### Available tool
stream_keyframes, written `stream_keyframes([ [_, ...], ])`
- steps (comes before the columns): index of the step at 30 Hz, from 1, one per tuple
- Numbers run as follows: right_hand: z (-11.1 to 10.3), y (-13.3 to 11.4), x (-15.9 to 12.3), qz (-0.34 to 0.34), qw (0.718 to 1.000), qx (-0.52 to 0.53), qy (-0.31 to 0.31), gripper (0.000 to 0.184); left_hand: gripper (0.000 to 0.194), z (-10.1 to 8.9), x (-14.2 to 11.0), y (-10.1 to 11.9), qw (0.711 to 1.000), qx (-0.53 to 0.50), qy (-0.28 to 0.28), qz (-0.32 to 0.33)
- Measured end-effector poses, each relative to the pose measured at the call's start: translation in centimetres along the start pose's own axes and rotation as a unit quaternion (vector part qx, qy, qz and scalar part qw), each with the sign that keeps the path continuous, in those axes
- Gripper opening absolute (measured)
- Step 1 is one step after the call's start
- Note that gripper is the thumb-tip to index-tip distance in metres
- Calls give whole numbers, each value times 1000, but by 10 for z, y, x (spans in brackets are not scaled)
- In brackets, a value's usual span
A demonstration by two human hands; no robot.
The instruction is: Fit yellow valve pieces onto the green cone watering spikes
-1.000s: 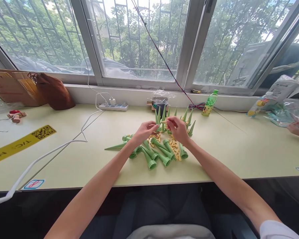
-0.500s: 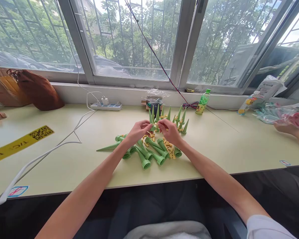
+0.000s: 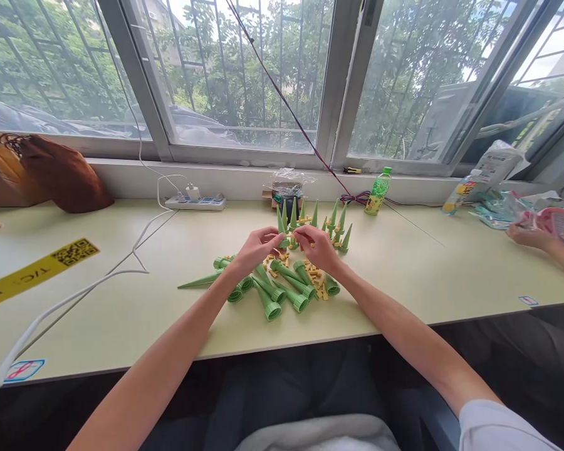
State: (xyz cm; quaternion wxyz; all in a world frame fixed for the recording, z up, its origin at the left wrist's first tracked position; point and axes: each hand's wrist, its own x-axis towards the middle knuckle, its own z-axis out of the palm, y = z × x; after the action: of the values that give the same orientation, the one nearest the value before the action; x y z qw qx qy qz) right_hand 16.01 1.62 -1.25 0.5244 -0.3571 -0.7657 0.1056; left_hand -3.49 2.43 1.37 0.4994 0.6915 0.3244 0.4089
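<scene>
My left hand point(image 3: 259, 247) is closed around the base of an upright green watering spike point(image 3: 281, 221), a hollow plastic cone. Fingertips of my right hand point(image 3: 316, 247) are pinched on a small yellow valve piece point(image 3: 290, 236) at that spike's side. Whether the piece is seated in the spike is too small to tell. Behind my hands, several green spikes point(image 3: 341, 219) stand upright with yellow pieces on them. Closer to me, loose green spikes point(image 3: 271, 307) lie on their sides, and small yellow pieces point(image 3: 320, 285) are heaped among them.
On the pale table point(image 3: 136, 326) a white cable point(image 3: 75, 305) runs left to a power strip point(image 3: 202, 203). A green-capped bottle point(image 3: 378, 193) stands by the window. At far right, another person's hand point(image 3: 529, 237) is beside plastic bags and a pink item point(image 3: 552, 219).
The view has shifted slightly. Both my hands stay at the same spike and hold nearly the same pose. The other person's hand and pink item have moved a little.
</scene>
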Motion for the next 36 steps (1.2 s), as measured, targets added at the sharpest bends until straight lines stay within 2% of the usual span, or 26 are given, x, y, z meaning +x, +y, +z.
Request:
stream_keyframes([
  [9,0,-3,1,-3,1000,1,-2,23,41,0,1,-3,998,57,-4,14],
  [21,1,-3,-1,17,1000,-6,-17,25,41,2,-1,1,998,65,-3,15],
  [28,0,-7,1,9,1000,-8,4,20,41,1,1,0,998,63,4,24],
  [36,0,-6,1,19,1000,-8,-5,22,40,1,-1,2,998,64,0,18],
])
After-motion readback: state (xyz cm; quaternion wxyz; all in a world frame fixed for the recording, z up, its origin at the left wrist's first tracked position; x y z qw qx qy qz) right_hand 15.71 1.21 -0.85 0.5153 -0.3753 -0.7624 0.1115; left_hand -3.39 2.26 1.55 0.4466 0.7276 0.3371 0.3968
